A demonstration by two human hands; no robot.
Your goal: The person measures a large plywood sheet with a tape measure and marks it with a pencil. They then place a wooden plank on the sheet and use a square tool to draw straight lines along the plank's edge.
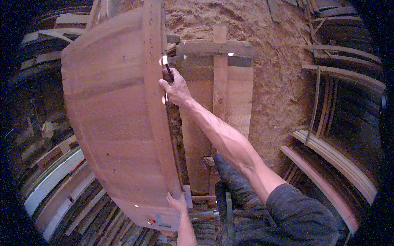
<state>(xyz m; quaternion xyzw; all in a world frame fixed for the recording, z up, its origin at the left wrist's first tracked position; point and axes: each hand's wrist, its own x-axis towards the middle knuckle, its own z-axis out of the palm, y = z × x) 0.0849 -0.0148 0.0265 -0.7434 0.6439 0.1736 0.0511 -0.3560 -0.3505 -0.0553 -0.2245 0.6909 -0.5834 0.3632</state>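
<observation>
A long narrow wooden plank (158,119) runs along the right edge of a wide wooden work surface (106,110). My right hand (176,88) reaches far forward and is closed on the plank's right edge, thumb on top, fingers over the side. By its index finger a slim dark strip (167,67) shows; I cannot tell what it is. Near my body, my left hand (177,202) closes around the plank's near end, its fingers partly hidden. Close to that hand lie a small red item (151,222) and a flat blue-grey piece (163,220).
Right of the plank, a lower structure of wide boards with a crosspiece (219,78) stands over a floor strewn with sawdust (275,82). Stacked timber lies at the lower left (86,205), and long boards (336,164) rest along the right. My leg (238,176) is beside the structure.
</observation>
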